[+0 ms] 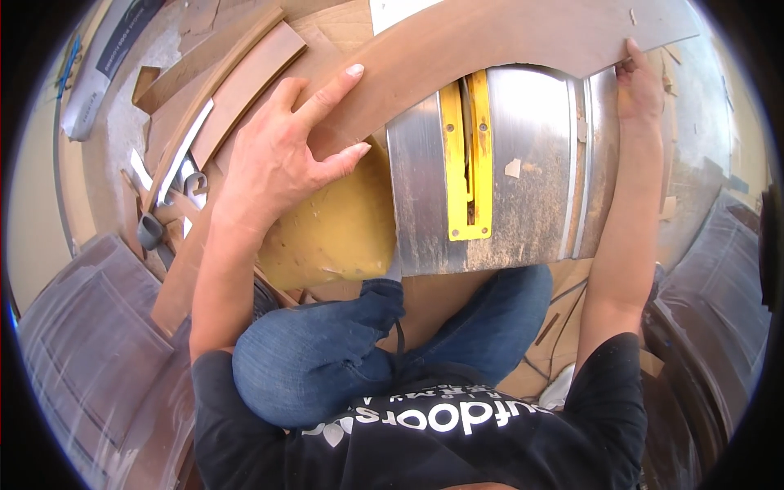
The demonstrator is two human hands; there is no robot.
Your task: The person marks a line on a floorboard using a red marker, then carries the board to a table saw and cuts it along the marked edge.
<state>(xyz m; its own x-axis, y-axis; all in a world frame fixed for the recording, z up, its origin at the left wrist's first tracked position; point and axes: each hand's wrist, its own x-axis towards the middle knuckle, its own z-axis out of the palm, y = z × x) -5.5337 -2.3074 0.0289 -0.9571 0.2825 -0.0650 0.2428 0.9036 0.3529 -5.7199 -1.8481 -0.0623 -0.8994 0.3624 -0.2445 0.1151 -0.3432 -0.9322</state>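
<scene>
A long brown wooden board (457, 51) with a curved lower edge lies slantwise across the far part of a table saw's metal top (531, 139). My left hand (282, 151) rests at the board's left end, index finger stretched along its face and thumb spread away. At the far right end, my right hand (639, 82) grips the board's edge between thumb and fingers. A yellow insert plate (456, 196) with a dark slot is set into the saw top. The board covers the slot's far end.
A yellow panel (335, 224) adjoins the saw's left side. Wood strips (249, 90) and offcuts pile up farther left. Plastic-wrapped brown panels (106, 343) stand at lower left, with more wrapped panels (710, 294) at right. A wood chip (513, 168) lies on the saw top.
</scene>
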